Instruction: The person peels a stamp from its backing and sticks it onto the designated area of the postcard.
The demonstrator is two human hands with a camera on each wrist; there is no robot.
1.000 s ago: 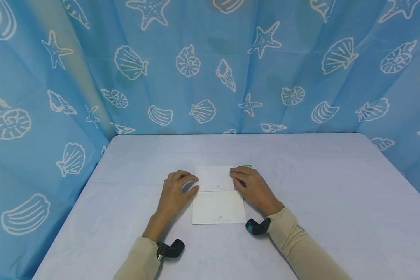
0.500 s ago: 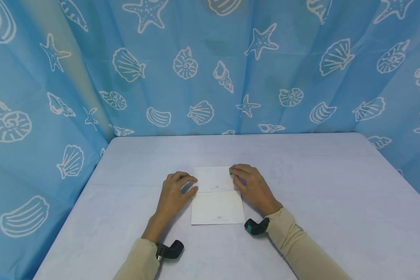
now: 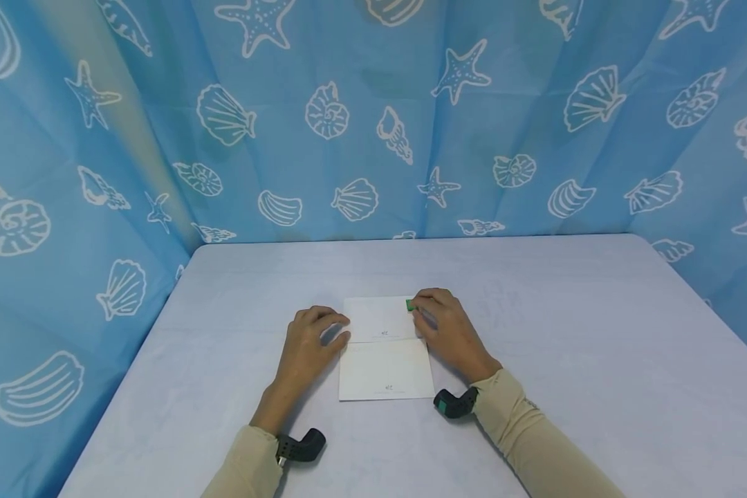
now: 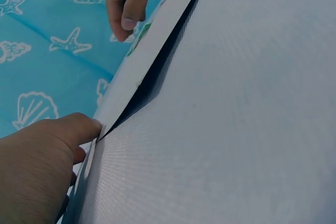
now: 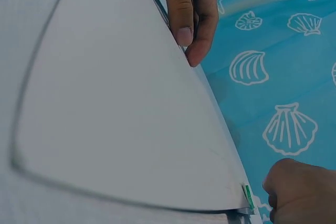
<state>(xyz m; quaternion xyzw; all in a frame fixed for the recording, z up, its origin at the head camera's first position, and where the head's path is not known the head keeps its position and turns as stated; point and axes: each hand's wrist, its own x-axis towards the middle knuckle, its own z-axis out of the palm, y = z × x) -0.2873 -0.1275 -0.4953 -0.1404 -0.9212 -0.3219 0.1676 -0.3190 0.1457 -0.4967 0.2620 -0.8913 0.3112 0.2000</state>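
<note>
A white booklet (image 3: 386, 373) lies open on the table in the head view, its two panels one above the other, each with a small printed mark. My left hand (image 3: 311, 349) has its index finger and thumb spread apart along the booklet's left edge. In the left wrist view the left thumb (image 4: 79, 129) touches the sheet's edge. At the upper right edge my right hand (image 3: 451, 335) curls its fingers at a small green tab (image 3: 409, 305). Most of that tab is hidden behind the fingertips. The right wrist view shows the green tab (image 5: 248, 196) at the sheet's corner.
A white cloth covers the table (image 3: 548, 332). Behind it hangs a blue curtain (image 3: 373, 90) with white shells and starfish. Each wrist carries a black camera; the left wrist's camera (image 3: 305, 445) hangs above the cloth. A dark gap (image 4: 157, 77) shows under the sheet.
A second green patch beyond the right knuckles, visible a second ago, has gone from sight. The right fingers have shifted slightly up. The left hand keeps its place at the booklet's edge.
</note>
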